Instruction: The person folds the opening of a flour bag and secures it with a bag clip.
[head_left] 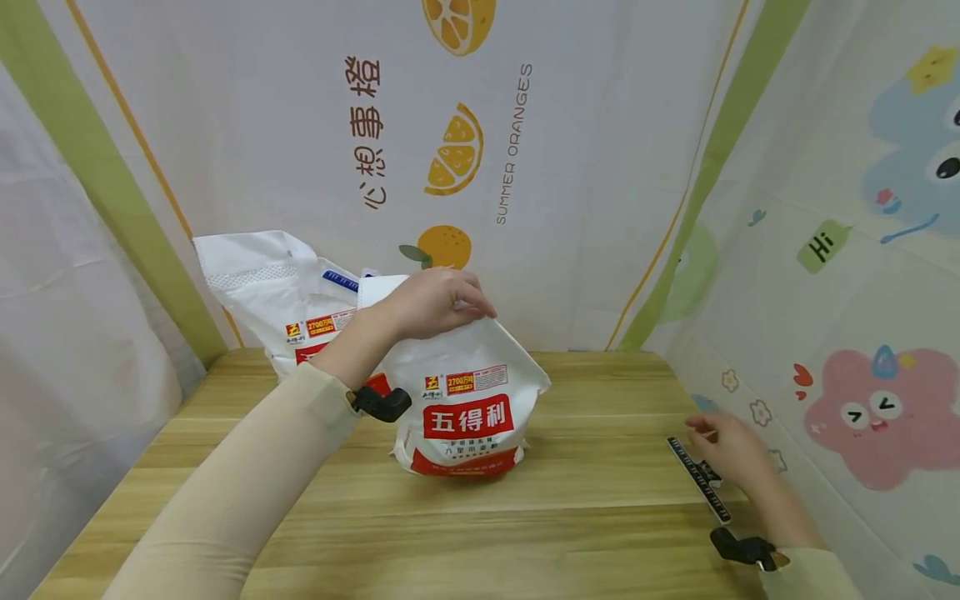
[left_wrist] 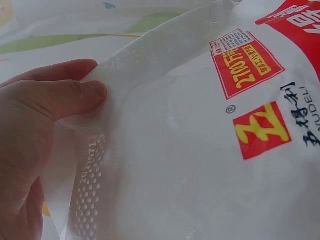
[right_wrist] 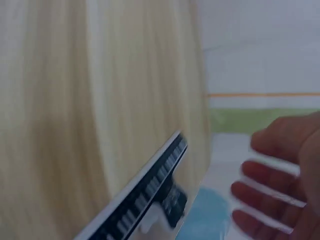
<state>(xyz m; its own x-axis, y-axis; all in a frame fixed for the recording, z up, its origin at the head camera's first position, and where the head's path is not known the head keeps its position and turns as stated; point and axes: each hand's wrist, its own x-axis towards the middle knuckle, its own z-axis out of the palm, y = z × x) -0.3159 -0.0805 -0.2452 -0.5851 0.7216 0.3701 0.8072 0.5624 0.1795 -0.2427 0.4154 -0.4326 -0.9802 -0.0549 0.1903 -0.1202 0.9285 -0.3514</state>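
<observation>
A white flour bag (head_left: 468, 367) with red printing stands upright mid-table. Its top edge is pinched between thumb and fingers of my left hand (head_left: 438, 304); in the left wrist view the thumb lies on the white plastic near a dotted band. My right hand (head_left: 731, 450) is over the table's right side, fingers loosely bent and nothing in them. Close beside it lies a long black bag clip (head_left: 699, 479) with a piano-key pattern. The right wrist view shows this clip with a small black-and-white piece on its side, apart from the fingers (right_wrist: 265, 200).
Behind and left of the front bag stands a second white flour bag (head_left: 258, 275), with a blue clip (head_left: 341, 280) at its folded top. The wooden table (head_left: 592, 467) meets printed curtains at the back and a cartoon-printed sheet (head_left: 847, 333) on the right.
</observation>
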